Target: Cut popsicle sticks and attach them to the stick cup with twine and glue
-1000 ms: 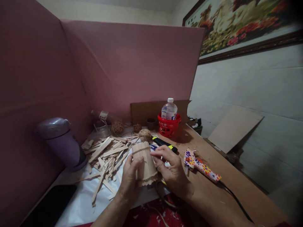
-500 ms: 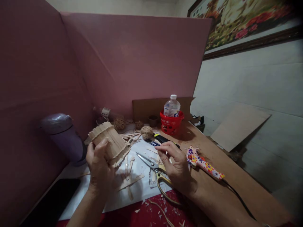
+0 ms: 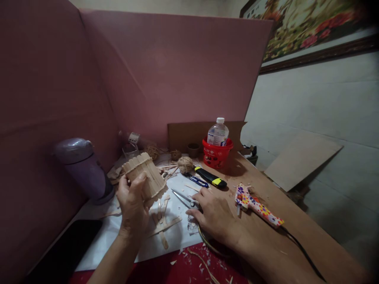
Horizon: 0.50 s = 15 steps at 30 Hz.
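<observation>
Ideally, the left hand, grasping the wooden piece, presses lightly; over the scissors, the right hand's grip is unclear.

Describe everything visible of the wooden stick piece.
The wooden stick piece looks made of pale, flat sticks set side by side, their rounded ends forming scalloped edges. A twisted cord band crosses near each end. It is tilted, held above the white sheet by the left hand, thumb across its face. Its inside is hidden.
</observation>
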{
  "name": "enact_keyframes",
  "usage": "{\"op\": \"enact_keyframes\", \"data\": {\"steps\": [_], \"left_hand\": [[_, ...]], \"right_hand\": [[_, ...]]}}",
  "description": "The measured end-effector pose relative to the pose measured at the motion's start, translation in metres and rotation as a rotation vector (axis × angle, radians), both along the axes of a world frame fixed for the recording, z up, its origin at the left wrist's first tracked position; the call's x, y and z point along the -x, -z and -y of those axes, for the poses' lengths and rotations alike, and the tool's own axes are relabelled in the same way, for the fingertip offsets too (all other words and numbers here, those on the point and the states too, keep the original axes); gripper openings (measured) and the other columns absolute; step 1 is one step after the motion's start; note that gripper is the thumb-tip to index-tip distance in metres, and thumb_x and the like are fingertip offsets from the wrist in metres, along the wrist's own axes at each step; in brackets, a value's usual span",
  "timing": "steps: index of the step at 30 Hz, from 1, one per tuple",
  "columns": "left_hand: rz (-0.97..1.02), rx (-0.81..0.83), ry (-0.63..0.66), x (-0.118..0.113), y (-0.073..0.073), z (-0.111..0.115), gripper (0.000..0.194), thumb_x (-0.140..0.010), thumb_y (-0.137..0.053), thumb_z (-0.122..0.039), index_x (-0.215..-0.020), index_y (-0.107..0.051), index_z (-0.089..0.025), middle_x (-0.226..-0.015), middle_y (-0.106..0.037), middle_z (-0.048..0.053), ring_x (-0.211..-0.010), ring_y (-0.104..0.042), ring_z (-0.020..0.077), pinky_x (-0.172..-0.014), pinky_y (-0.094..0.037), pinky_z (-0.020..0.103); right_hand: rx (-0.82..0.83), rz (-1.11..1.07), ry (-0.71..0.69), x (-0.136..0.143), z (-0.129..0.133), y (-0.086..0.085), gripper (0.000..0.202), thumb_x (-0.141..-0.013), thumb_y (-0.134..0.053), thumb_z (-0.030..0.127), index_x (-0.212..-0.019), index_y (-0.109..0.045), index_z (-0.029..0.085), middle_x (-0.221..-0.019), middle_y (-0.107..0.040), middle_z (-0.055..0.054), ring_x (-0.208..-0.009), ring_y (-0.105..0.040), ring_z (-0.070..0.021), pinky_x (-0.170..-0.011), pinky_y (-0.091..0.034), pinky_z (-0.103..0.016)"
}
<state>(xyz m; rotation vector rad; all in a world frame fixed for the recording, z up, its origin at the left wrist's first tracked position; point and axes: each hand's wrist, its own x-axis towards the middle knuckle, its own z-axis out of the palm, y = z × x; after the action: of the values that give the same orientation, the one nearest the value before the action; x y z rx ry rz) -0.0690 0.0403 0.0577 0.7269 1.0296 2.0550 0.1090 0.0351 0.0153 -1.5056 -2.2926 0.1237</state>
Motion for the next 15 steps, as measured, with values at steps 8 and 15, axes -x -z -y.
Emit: {"op": "enact_keyframes", "data": {"steps": [8,15], "left_hand": [[-0.025,0.093,0.065,-0.013,0.0,0.005,0.033,-0.064,-0.068,-0.027,-0.093,-0.054,-0.022,-0.077,-0.06,-0.003,-0.056,-0.059,0.0119,-0.049,-0.053,0.024],[-0.003,0.113,0.144,-0.014,0.006,0.005,0.035,-0.067,-0.067,-0.031,-0.098,-0.053,-0.022,-0.077,-0.06,0.0,-0.056,-0.059,0.0138,-0.047,-0.055,0.028]], "right_hand": [[-0.004,0.093,0.026,0.004,-0.001,0.005,0.013,-0.083,-0.057,0.029,-0.085,-0.064,0.019,-0.092,-0.065,-0.008,-0.083,-0.061,-0.0234,-0.063,-0.039,-0.031],[-0.033,0.112,0.045,0.002,-0.004,0.008,0.014,-0.082,-0.054,0.027,-0.083,-0.065,0.018,-0.089,-0.066,-0.007,-0.078,-0.063,-0.0223,-0.06,-0.037,-0.03]]}}
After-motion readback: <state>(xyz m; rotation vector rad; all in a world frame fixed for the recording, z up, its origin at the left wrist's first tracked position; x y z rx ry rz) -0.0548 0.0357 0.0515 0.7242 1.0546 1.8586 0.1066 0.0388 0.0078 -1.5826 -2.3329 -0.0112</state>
